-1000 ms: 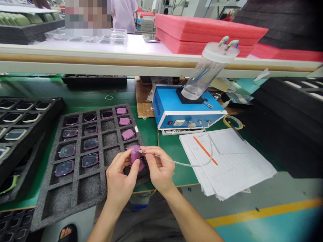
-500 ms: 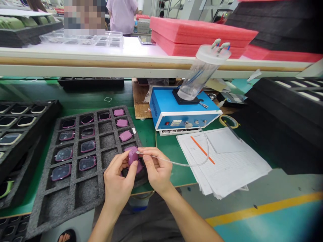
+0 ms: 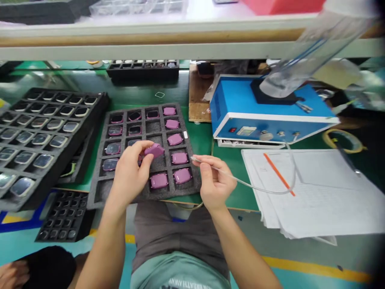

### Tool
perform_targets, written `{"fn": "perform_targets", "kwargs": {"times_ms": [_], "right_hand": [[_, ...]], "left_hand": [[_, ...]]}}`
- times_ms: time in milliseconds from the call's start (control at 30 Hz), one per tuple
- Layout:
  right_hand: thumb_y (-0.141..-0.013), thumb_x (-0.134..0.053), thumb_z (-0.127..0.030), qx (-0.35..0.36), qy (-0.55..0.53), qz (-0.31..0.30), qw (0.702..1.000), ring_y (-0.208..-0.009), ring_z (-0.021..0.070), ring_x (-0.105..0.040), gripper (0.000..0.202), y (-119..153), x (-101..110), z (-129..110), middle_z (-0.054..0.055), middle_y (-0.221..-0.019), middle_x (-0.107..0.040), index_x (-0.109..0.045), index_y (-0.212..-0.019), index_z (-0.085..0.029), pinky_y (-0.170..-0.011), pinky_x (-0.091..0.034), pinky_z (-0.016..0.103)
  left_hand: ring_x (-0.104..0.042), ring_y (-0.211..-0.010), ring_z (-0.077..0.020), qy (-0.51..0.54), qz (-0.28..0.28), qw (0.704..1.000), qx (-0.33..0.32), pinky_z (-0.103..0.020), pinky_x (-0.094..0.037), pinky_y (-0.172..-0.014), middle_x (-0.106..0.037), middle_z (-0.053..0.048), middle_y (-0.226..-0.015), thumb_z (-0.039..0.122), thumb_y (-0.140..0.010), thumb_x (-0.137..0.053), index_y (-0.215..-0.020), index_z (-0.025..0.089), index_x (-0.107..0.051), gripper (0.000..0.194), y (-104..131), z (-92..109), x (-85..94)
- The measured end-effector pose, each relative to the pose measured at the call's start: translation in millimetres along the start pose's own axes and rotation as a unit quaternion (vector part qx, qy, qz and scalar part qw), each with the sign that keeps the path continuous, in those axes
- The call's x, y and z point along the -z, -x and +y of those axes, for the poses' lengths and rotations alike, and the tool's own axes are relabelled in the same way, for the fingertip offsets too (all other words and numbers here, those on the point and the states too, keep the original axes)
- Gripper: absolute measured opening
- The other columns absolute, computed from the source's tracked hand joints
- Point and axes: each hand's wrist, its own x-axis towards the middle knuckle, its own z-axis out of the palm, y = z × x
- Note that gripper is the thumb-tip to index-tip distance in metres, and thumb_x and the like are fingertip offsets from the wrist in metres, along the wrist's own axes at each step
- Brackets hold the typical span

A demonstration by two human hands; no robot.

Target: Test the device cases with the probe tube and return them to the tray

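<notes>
Over the tray (image 3: 153,127), the left grip (image 3: 131,166) pinches a purple case (image 3: 155,150).

On the green flat table (image 3: 201,140), the grey foam compartment tray (image 3: 153,127) is placed between the black foam tray (image 3: 96,112) at left and the blue box-shaped machine (image 3: 237,94) at right. In its rightmost column, purple squarish cases (image 3: 179,158) are laid. Before the machine, white paper sheets (image 3: 325,200) are spread.

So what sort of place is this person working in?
Probably a factory or workshop for small electronics: a gray foam tray holds purple watch-like cases, a blue machine with a switch and knobs stands on the green bench.
</notes>
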Motion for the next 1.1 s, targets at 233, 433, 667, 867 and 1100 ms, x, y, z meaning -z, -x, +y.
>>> {"fn": "perform_targets", "kwargs": {"times_ms": [233, 433, 667, 867, 1100], "right_hand": [[-0.098, -0.067, -0.019, -0.010, 0.026, -0.010, 1.000, -0.094, 0.0186, -0.079, 0.008, 1.1, 1.5, 0.2, 0.005, -0.099, -0.078, -0.074, -0.099, -0.023, -0.079, -0.069, 0.033], [-0.099, -0.067, -0.023, -0.024, 0.059, -0.027, 0.998, -0.091, 0.0200, -0.079, 0.008, 3.1, 4.6, -0.7, 0.006, -0.098, -0.079, -0.075, -0.098, -0.022, -0.077, -0.070, 0.035], [-0.098, -0.068, -0.022, -0.028, 0.057, -0.027, 0.998, -0.086, 0.0184, -0.080, 0.008, 5.7, 2.3, -1.3, 0.005, -0.095, -0.080, -0.076, -0.098, -0.021, -0.076, -0.069, 0.031], [-0.098, -0.070, -0.029, -0.039, 0.064, 0.032, 0.997, -0.072, 0.0165, -0.080, 0.013, 3.6, -2.8, -4.2, 0.004, -0.088, -0.079, -0.069, -0.105, -0.019, -0.069, -0.069, 0.029], [-0.099, -0.068, -0.029, -0.033, 0.062, 0.033, 0.997, -0.069, 0.0164, -0.080, 0.011, -0.3, -6.2, -4.7, 0.003, -0.086, -0.080, -0.069, -0.103, -0.019, -0.067, -0.069, 0.028]], "left_hand": [[-0.064, -0.114, -0.0303, -0.113, -0.046, 0.989, -0.083, -0.048, -0.048, -0.105, -0.075, -0.010, -0.121, 0.022, -0.100, -0.052, -0.121, 0.022, -0.075, 0.031, -1.1, -19.8, 3.4], [-0.069, -0.106, -0.0279, -0.145, -0.117, 0.973, -0.133, -0.042, -0.052, -0.092, -0.077, -0.009, -0.118, 0.025, -0.098, -0.067, -0.119, 0.025, -0.075, 0.023, 55.2, -7.3, 3.6], [-0.076, -0.108, -0.0269, -0.111, -0.172, 0.970, -0.134, -0.039, -0.058, -0.098, -0.081, -0.009, -0.116, 0.024, -0.090, -0.074, -0.117, 0.025, -0.079, 0.027, 8.5, -3.8, 25.6], [-0.076, -0.106, -0.0135, -0.040, -0.063, 0.996, -0.039, -0.021, -0.054, -0.093, -0.080, -0.001, -0.106, 0.031, -0.096, -0.058, -0.087, 0.003, -0.073, 0.034, -133.2, -9.0, 10.4], [-0.072, -0.112, -0.0188, -0.004, -0.046, 0.999, -0.029, -0.038, -0.055, -0.108, -0.074, -0.006, -0.116, 0.030, -0.103, -0.061, -0.110, 0.008, -0.074, 0.027, -155.8, -13.7, 10.0]]}}
